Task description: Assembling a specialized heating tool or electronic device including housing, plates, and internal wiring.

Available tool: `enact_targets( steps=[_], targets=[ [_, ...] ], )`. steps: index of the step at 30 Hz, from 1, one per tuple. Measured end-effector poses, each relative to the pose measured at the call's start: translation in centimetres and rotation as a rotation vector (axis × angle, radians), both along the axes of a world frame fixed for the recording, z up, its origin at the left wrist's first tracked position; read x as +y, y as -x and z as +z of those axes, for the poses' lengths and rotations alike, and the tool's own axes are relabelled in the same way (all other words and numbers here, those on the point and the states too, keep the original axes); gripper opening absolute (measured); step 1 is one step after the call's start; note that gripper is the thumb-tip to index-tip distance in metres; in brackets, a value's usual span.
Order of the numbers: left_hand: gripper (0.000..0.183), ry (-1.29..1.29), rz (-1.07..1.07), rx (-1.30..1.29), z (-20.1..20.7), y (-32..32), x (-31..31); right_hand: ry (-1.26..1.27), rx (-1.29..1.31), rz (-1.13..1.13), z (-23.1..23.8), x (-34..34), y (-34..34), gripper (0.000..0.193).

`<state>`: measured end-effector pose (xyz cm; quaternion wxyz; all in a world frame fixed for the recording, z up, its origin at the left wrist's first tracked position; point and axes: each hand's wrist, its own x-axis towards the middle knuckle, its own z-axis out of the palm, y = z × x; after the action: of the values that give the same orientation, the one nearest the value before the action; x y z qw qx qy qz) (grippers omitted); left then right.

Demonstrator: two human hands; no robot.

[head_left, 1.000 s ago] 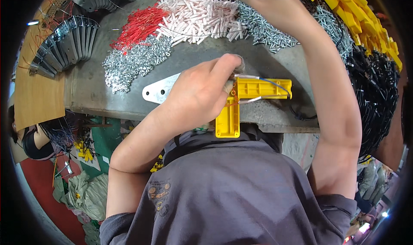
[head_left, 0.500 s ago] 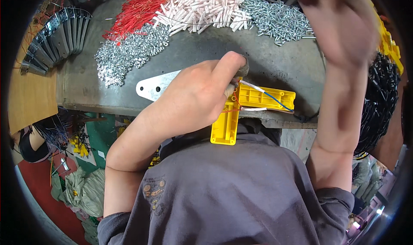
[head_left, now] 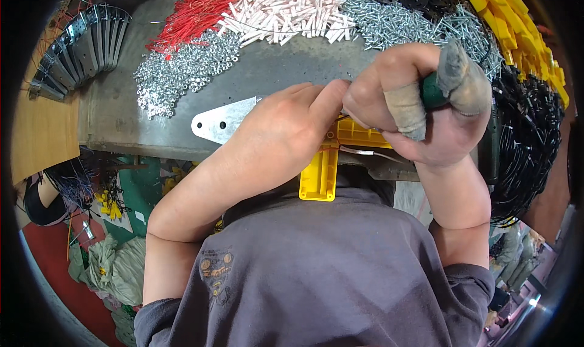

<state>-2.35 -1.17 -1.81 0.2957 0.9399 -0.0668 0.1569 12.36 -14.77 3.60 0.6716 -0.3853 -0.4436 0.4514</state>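
Note:
My left hand is closed at the bench's near edge over an angled yellow plastic housing, with its fingertips hidden. From under that hand a flat tapered metal plate with dark round holes sticks out to the left. A wire with a white sleeve runs along the housing's right arm. My right hand, with cloth wraps on thumb and finger, is curled round a tool with a dark green handle. It is just right of my left hand, above the housing; the tool's working end is hidden.
Along the bench's back lie piles of metal nuts, red wires, white sleeves and screws. Curved metal brackets stand far left. Yellow housings and black cables fill the right side.
My right hand has come down and inward from the upper right, and a green-handled tool now shows in it. My left hand has stayed nearly still over the housing.

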Motion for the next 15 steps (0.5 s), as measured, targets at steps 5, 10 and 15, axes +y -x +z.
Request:
enact_targets(
  steps=[5,10,15],
  targets=[
    [0.03,0.042,0.02,-0.008,-0.2,0.1,-0.2,0.031,-0.047,0.009,-0.8,0.3,0.2,0.042],
    [0.038,0.167,-0.022,-0.05,-0.4,0.0,0.4,0.044,-0.106,0.059,-1.4,1.0,0.3,0.043],
    [0.035,1.083,-0.036,-0.43,1.6,-1.5,0.6,0.02,-0.198,0.202,-2.3,2.1,1.0,0.043]
  ],
)
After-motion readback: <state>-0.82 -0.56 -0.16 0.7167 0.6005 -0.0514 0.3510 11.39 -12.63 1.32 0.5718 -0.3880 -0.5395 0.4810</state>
